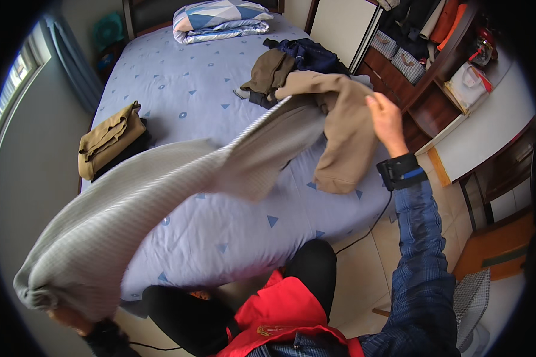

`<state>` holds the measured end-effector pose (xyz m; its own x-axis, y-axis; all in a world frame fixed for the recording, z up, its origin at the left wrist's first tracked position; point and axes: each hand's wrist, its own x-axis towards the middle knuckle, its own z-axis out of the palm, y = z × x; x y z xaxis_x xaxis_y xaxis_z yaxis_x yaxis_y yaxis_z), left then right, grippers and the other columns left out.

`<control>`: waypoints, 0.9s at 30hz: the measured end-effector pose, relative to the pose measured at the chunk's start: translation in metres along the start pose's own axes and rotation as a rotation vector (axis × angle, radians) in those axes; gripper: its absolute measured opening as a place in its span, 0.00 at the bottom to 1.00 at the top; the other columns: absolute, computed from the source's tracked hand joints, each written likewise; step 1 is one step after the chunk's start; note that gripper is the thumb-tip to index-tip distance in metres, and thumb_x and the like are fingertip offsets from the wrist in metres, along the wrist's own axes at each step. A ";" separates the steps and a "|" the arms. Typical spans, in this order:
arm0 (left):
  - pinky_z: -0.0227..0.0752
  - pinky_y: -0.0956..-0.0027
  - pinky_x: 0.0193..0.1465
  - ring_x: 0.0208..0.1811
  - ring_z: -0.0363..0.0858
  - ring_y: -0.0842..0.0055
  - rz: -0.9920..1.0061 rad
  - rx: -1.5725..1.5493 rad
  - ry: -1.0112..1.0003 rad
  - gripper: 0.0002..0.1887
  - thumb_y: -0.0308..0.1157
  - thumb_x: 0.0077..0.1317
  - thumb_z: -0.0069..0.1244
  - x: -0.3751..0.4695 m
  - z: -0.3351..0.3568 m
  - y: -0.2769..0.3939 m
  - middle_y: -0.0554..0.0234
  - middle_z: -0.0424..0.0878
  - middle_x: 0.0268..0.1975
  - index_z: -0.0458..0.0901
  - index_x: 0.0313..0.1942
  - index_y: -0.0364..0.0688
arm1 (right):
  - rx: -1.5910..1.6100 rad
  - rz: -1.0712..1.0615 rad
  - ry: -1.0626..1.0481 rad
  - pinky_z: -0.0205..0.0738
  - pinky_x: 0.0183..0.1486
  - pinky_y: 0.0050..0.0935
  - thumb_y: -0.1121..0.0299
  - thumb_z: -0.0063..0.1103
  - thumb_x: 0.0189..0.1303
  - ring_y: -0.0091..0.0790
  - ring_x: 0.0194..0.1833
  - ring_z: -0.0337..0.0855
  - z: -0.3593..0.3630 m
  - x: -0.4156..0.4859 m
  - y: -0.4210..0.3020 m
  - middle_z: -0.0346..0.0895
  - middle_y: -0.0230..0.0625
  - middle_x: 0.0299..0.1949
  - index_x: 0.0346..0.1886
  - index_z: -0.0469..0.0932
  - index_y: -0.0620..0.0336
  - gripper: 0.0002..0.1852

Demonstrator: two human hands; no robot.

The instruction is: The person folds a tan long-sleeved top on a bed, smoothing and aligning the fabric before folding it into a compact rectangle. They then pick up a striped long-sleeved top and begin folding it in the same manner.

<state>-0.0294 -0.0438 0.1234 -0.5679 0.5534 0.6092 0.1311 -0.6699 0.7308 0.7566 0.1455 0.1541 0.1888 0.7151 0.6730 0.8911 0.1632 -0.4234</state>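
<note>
A grey, finely ribbed cloth garment point(161, 187) stretches through the air above the bed, partly blurred. My left hand point(71, 319), low at the left edge, grips its bunched end, and most of the fingers are hidden under the fabric. At the right, my right hand point(388, 122) pinches the edge of a tan garment point(348, 134), which hangs in folds over the bed. The grey cloth's far end meets the tan one; whether they are joined cannot be told. Beneath them is the bed's light-blue patterned sheet point(245, 232).
Behind the tan garment lie a brown garment point(270, 69) and dark blue clothing point(310, 51). Folded tan clothing point(111, 138) rests at the bed's left side. A folded quilt point(223, 22) is at the head. An open wardrobe point(397, 85) stands right; a black cable point(366, 232) hangs beside the bed.
</note>
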 end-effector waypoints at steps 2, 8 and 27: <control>0.75 0.59 0.63 0.57 0.81 0.64 0.001 0.055 0.057 0.23 0.41 0.80 0.44 0.012 -0.008 0.031 0.49 0.83 0.58 0.78 0.62 0.29 | 0.082 0.080 0.039 0.76 0.43 0.36 0.61 0.55 0.75 0.41 0.35 0.81 -0.025 -0.008 0.003 0.82 0.48 0.35 0.46 0.80 0.65 0.15; 0.75 0.56 0.65 0.60 0.80 0.61 -0.260 0.169 0.226 0.29 0.49 0.80 0.41 -0.006 -0.048 0.040 0.49 0.80 0.61 0.75 0.64 0.31 | 0.267 0.119 -0.803 0.78 0.48 0.41 0.65 0.60 0.70 0.42 0.43 0.84 0.003 -0.126 -0.030 0.84 0.51 0.42 0.46 0.79 0.66 0.12; 0.76 0.62 0.58 0.52 0.82 0.67 -0.628 0.271 -0.046 0.20 0.32 0.73 0.36 -0.120 0.003 -0.076 0.54 0.83 0.53 0.78 0.56 0.30 | 0.135 -0.261 -0.094 0.78 0.49 0.44 0.62 0.63 0.66 0.49 0.45 0.83 0.076 0.088 -0.014 0.82 0.47 0.40 0.45 0.79 0.66 0.15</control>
<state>0.0319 -0.0581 -0.0043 -0.5687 0.8208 0.0532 -0.0095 -0.0712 0.9974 0.7296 0.2576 0.1727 -0.0836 0.6960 0.7131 0.8403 0.4339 -0.3250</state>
